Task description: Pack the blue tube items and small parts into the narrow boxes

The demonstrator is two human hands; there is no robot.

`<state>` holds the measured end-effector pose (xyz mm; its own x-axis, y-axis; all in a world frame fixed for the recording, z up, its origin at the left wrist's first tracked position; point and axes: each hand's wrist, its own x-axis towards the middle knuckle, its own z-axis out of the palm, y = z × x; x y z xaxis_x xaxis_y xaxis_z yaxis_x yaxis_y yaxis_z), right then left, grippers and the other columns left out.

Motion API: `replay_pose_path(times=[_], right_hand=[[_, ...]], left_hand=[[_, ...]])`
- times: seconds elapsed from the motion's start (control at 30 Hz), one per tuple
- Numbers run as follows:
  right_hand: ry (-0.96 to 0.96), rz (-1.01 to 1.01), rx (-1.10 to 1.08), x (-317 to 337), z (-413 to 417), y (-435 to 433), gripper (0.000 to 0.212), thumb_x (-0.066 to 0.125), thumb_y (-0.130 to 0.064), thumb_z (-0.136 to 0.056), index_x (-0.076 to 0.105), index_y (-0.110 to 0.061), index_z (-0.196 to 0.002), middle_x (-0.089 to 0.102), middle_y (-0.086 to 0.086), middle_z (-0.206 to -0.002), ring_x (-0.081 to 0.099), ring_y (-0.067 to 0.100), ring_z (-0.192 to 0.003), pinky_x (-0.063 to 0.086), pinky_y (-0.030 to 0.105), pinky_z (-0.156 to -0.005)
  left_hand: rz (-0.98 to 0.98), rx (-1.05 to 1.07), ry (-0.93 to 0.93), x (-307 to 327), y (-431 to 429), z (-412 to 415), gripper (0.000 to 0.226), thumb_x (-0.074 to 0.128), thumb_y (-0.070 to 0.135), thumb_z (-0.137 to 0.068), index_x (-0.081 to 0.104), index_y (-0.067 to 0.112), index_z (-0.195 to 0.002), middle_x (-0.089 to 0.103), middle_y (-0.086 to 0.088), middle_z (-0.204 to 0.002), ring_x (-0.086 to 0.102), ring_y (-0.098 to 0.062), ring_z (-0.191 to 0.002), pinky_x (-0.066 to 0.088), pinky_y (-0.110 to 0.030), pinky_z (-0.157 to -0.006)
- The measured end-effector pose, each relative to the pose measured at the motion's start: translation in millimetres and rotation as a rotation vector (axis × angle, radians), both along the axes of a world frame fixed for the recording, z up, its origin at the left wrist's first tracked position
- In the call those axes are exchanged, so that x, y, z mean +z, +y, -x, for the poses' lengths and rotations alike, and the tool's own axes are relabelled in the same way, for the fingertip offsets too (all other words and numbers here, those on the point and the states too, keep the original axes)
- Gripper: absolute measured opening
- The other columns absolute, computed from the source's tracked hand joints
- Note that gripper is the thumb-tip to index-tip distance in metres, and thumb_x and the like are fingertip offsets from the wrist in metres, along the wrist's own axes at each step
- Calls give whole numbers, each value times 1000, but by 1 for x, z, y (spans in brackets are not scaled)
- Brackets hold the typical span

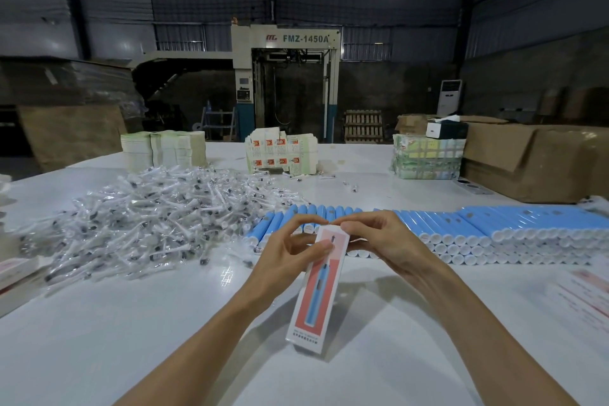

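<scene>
A narrow white and pink box [318, 293] with a blue toothbrush printed on it stands tilted above the white table. My left hand [290, 247] grips its upper part, thumb on the front face. My right hand [379, 237] pinches the box's top flap at the far end. Behind my hands lies a long row of blue tubes [478, 227] with white caps, stacked in layers. To the left spreads a big heap of small parts in clear wrappers [158, 211].
Stacks of flat box blanks [163, 150] and printed cartons [280, 150] stand at the table's far side, with a bundled pile [426, 156] and a brown cardboard box [540, 158] at the right. Finished boxes [16, 277] lie at the left edge, paper sheets [586, 293] at the right.
</scene>
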<state>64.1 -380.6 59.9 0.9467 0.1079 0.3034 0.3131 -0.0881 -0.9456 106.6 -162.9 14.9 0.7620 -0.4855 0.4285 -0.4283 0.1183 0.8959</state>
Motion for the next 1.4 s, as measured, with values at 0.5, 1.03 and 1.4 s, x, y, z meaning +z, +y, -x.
replay_pose_path(times=[0.5, 1.03, 1.4], right_hand=[[-157, 325, -326, -38, -4, 37, 72, 73, -62, -89, 43, -39, -151, 56, -17, -137, 69, 5, -104, 61, 34, -89], [-167, 1047, -792, -53, 70, -76, 55, 57, -43, -104, 38, -27, -153, 38, -6, -133, 64, 24, -101, 52, 38, -77], [128, 1482, -1305, 6, 165, -256, 36, 55, -26, -106, 54, -17, -140, 59, 8, -135, 55, 29, -123, 45, 42, -99]], left_hand=[[218, 251, 83, -11, -9, -11, 40, 83, 25, -94, 57, 29, -124, 74, -12, -114, 80, -26, -92, 65, -36, -71], [-72, 234, -264, -47, -19, -21, 37, 69, 52, -96, 45, 52, -123, 57, 22, -121, 67, -7, -107, 60, -33, -80], [-221, 231, -566, -39, -22, -4, 41, 69, 2, -97, 55, 28, -125, 60, 14, -122, 60, -11, -115, 52, -24, -92]])
